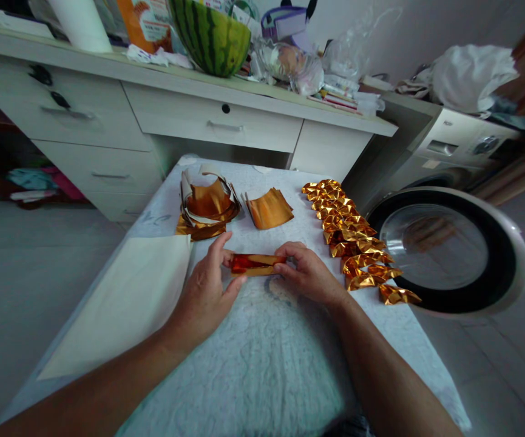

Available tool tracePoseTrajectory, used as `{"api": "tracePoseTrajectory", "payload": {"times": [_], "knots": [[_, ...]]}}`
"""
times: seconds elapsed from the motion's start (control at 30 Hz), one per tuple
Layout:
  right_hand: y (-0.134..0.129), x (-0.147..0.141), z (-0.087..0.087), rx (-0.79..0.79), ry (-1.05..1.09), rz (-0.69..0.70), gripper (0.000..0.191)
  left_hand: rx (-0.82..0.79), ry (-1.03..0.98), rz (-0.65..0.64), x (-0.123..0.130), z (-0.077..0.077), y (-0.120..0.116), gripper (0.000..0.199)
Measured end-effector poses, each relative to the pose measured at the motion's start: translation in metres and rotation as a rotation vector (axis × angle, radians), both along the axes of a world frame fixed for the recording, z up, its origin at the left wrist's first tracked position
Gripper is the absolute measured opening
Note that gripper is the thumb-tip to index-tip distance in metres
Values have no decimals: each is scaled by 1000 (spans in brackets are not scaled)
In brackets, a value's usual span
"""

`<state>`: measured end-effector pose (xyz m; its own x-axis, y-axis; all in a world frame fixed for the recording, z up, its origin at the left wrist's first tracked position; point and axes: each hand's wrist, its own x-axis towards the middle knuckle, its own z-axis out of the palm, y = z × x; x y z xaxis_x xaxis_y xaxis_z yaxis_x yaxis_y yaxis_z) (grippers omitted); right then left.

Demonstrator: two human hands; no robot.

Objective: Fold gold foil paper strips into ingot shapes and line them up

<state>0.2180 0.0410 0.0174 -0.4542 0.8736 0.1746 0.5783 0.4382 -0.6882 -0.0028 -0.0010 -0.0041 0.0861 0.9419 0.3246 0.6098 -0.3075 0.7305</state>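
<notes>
A white drawer unit (93, 155) stands along the wall behind a cloth-covered table (305, 227), where a person sits working with bare hands. At right, a silver washing machine (456, 136) shows its round door (448, 243) swung wide beside the table. A cream sheet (130, 303) covers the table's left side, while rows of folded gold pieces (348, 233) line its right edge. Half a watermelon (210, 39) sits on the drawer unit amid packets and wrappings. Toward the table's far end rests a curled bundle of gold-and-white paper (210, 203), just left of a smaller stack of gold paper (271, 209).

Nearer the person, the left hand (205, 288) and right hand (305, 273) flank a folded strip (255, 264) of shiny amber and gold, which lies level between them, one end at each hand's fingers. The right hand pinches the right end between thumb and curled fingers. The left hand meets the other end, its index finger raised and its thumb spread well away from it near the strip's lower edge; how firmly it grips cannot be told.
</notes>
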Motion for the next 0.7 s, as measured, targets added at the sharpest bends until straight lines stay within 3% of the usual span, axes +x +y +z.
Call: {"api": "tracePoseTrajectory", "payload": {"times": [0.27, 0.47, 0.6, 0.7], "knots": [[-4, -1, 0, -164, 123, 33, 10, -59, -73, 0, -2, 12, 0, 46], [-5, -4, -3, -224, 281, -64, 12, 118, -68, 186, -2, 11, -2, 37], [-7, -12, -5, -140, 314, -126, 10, 97, 50, -33, -1, 12, -3, 12], [-8, -19, -8, -22, 313, -103, 9, 41, 84, -126, 2, 10, -3, 21]]}}
